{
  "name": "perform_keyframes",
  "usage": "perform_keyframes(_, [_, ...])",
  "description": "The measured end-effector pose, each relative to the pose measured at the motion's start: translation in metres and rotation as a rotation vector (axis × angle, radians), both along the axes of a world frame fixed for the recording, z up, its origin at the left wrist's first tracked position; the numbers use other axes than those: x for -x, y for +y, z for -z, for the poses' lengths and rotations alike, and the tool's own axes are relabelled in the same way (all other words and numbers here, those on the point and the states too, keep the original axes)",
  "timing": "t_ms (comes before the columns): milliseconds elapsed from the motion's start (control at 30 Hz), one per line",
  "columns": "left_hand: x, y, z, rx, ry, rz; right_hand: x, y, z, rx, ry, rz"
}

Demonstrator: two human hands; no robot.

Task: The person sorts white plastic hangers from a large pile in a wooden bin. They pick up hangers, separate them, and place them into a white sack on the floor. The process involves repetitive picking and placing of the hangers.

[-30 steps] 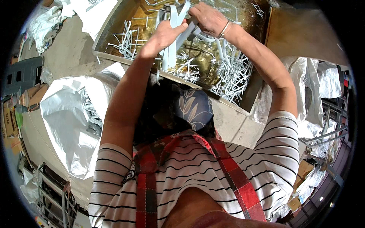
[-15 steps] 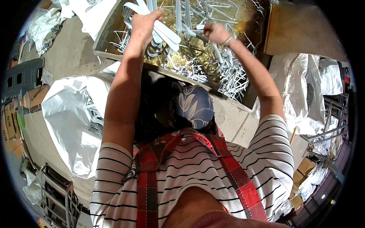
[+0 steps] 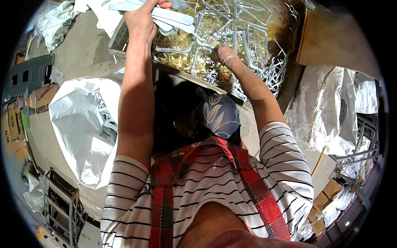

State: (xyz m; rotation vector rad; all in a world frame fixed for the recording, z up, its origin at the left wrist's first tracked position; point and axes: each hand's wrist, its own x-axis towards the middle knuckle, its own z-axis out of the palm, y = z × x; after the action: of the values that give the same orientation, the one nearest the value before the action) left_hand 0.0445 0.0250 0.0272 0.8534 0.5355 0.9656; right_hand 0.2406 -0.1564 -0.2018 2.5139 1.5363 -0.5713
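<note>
Wet tray (image 3: 119, 40), pale strips (image 3: 174, 16), flat, round-ended

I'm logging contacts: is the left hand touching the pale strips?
Touching: the head view shows the left hand closed around the pale strips, which jut out either side.

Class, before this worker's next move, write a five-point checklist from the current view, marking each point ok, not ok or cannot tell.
1. Left hand closed around the flat pale strips: ok.
2. Right hand gripping something: cannot tell; its fingertips are hidden among the pieces in the tray.
3. Hands apart from each other: ok; the left is at the tray's left side, the right nearer its middle.
4. Hands gloved: not ok; both are bare.
5. Right wrist free of jewellery: not ok; a thin band circles it.
</note>
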Motion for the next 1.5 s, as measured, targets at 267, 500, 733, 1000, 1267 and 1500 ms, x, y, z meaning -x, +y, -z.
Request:
perform_keyframes(267, [0.012,0.008,-0.012,0.003,0.018,-0.081,0.019,0.054,-0.063,-0.293,0.166,0.039])
perform_keyframes(500, [0.038,0.042,0.001,0.154,-0.252,-0.204,0.045,0.096,-0.021,-0.282,0.515,0.383])
perform_keyframes(733, [0.050,0.060,0.016,0.192,-0.364,-0.163,0.045,0.090,-0.027,0.044,0.181,0.084])
perform_keyframes(1000, [0.040,0.053,0.014,0.353,-0.616,-0.135,0.068,0.073,-0.086,-0.232,0.691,0.267])
perform_keyframes(1267, [0.056,0.060,0.011,0.163,-0.605,-0.179,0.010,0.051,-0.074,-0.346,0.384,0.491])
perform_keyframes(1500, [0.021,-0.001,-0.017,-0.477,0.239,-0.447,-0.121,-0.029,-0.186,-0.379,-0.305,0.306])
